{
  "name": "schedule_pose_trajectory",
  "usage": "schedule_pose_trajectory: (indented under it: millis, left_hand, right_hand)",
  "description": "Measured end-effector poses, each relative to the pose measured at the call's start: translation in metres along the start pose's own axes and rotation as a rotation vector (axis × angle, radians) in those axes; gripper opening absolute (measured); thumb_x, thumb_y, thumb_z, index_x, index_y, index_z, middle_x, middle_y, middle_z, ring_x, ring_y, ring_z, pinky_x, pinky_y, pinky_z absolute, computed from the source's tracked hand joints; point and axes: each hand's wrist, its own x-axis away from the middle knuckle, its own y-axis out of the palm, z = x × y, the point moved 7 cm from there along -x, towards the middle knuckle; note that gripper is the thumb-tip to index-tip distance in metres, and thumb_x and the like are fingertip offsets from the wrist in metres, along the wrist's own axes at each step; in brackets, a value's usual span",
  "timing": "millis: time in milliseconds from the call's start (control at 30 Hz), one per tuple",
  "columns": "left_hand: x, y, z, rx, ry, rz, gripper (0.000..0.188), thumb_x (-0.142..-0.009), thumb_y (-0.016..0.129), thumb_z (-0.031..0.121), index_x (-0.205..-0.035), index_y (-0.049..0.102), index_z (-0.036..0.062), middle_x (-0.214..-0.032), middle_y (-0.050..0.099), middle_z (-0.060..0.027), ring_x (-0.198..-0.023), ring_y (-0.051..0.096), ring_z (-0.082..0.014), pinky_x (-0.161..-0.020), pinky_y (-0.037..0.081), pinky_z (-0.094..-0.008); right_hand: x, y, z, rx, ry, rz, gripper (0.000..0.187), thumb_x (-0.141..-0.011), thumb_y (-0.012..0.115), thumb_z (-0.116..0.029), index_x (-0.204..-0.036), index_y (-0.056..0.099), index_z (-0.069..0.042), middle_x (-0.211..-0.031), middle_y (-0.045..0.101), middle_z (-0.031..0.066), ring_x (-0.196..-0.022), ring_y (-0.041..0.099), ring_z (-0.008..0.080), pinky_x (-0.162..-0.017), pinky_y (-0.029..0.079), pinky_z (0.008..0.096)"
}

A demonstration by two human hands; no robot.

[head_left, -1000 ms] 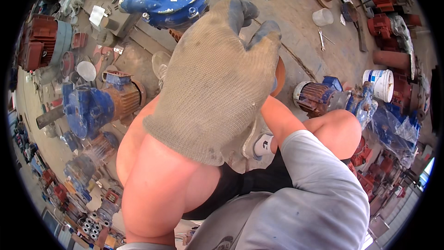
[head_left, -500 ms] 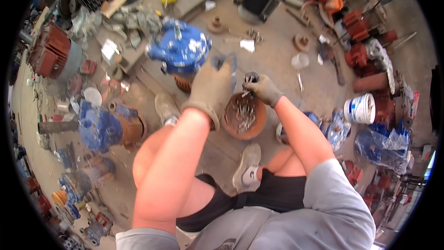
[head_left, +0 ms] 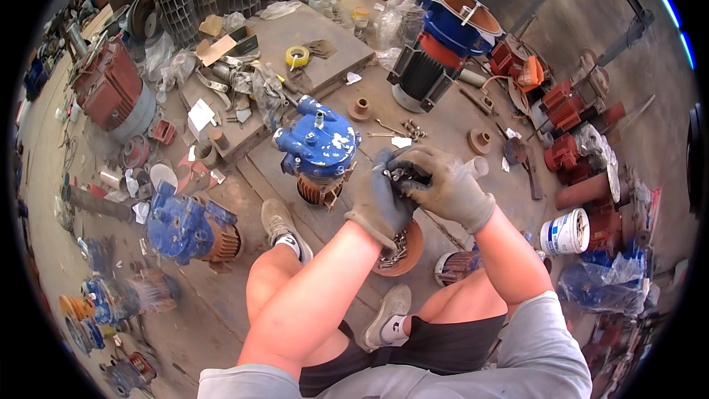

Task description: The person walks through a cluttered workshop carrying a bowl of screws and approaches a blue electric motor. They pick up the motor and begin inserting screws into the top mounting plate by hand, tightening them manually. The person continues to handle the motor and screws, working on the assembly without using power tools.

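Observation:
My two hands, in worn grey gloves, are together above a rusty brown bowl [head_left: 416,253]. Cupped on its side, my left hand [head_left: 379,198] holds a bunch of small metal parts [head_left: 401,174] that look like bolts. The fingers of my right hand [head_left: 449,186] close in on the same bunch from the other side, partly hiding it. More bolts [head_left: 399,249] lie in the bowl, which is half covered by my left wrist. A blue motor unit [head_left: 323,142] with chipped paint stands upright just left of my hands.
Beyond my hands, loose bolts and a wrench [head_left: 399,130] lie on the floor. A black motor with a blue flange [head_left: 425,66] stands farther back. Another blue motor [head_left: 181,225] lies at left; a white bucket [head_left: 565,233] is at right. A metal plate [head_left: 332,52] holds yellow tape [head_left: 297,57].
My right hand has come up from the bowl with bolts, and my left hand has moved right to meet it. The view has tilted up, showing more of the far floor.

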Motion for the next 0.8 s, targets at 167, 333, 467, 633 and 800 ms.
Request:
schedule_pose_trajectory:
  millis: [167,333,467,633,800]
  left_hand:
    - [-0.012,-0.013,0.007,-0.182,0.179,0.025,0.043,-0.116,0.031,0.029,-0.127,0.064,0.0026,-0.124,0.071,-0.0142,-0.117,0.07,-0.0264,-0.102,0.058,-0.0405]
    - [0.006,-0.017,0.011,-0.271,0.283,0.113,0.028,-0.098,0.062,0.004,-0.126,0.063,0.0015,-0.117,0.073,-0.0112,-0.109,0.073,-0.022,-0.092,0.061,-0.0345]
    - [0.008,-0.025,0.01,-0.185,0.304,0.008,0.043,-0.086,0.071,-0.008,-0.127,0.062,0.0005,-0.118,0.074,-0.0102,-0.107,0.074,-0.0195,-0.091,0.061,-0.0317]
    - [0.034,0.011,0.027,-1.337,0.433,0.181,0.036,-0.093,0.068,0.001,-0.129,0.062,0.0007,-0.124,0.072,-0.0117,-0.112,0.073,-0.0196,-0.094,0.061,-0.0317]
    - [0.024,-0.004,0.024,-0.058,0.21,0.335,0.03,-0.11,0.057,0.029,-0.125,0.063,0.0035,-0.114,0.071,-0.0106,-0.098,0.073,-0.0199,-0.086,0.063,-0.0318]
  right_hand:
    - [-0.012,-0.011,-0.01,0.142,-0.087,-0.042,0.036,-0.082,0.082,-0.012,-0.117,0.075,-0.008,-0.111,0.074,0.0145,-0.102,0.071,0.0378,-0.091,0.058,0.046]
    - [-0.024,0.004,0.003,-0.054,0.082,-0.241,0.037,-0.081,0.082,-0.009,-0.117,0.074,-0.006,-0.109,0.075,0.0159,-0.101,0.072,0.0358,-0.091,0.058,0.044]
    - [-0.026,0.01,0.002,-0.104,0.024,-0.271,0.044,-0.085,0.084,-0.005,-0.128,0.074,-0.004,-0.113,0.078,0.014,-0.1,0.077,0.0236,-0.091,0.061,0.0349]
    - [-0.022,0.025,0.034,-0.383,0.205,-0.248,0.046,-0.088,0.086,-0.006,-0.131,0.071,-0.001,-0.118,0.08,0.012,-0.104,0.076,0.0178,-0.096,0.06,0.0328]
    - [-0.041,0.025,0.052,-0.625,0.309,-0.092,0.025,-0.099,0.077,-0.01,-0.121,0.07,-0.001,-0.107,0.078,0.0091,-0.096,0.073,0.0122,-0.085,0.06,0.0304]
